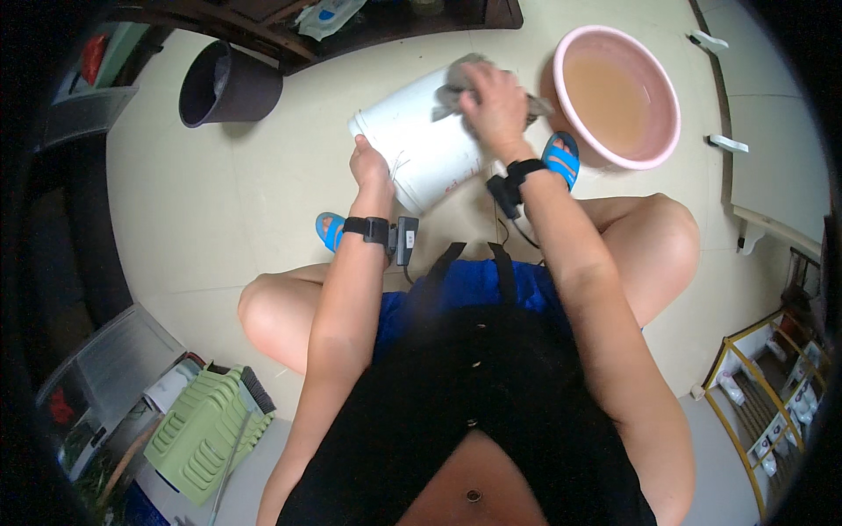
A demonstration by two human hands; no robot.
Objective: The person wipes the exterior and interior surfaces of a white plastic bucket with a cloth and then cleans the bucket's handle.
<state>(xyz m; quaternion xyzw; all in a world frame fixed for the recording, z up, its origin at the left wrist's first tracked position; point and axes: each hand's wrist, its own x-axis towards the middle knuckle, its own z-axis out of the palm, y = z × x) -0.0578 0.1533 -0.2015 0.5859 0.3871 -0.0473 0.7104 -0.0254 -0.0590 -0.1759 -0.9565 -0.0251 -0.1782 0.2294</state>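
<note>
A white plastic bucket (427,131) lies tilted on its side before me, with scuffs and red marks on its wall. My left hand (370,166) grips the bucket at its lower left, fingers partly hidden behind it. Under my right hand (493,102) is a grey cloth (454,92), pressed against the bucket's upper right side; the hand is a little blurred. Right of it stands a pink plastic basin (669,112) holding cloudy brownish water (605,98).
A dark waste bin (256,89) lies tipped at the upper left, near dark wooden furniture (395,29). My feet in blue sandals (561,158) flank the bucket. A green dustpan (204,434) with a broom is at the lower left, a yellow-edged rack (740,447) at the lower right.
</note>
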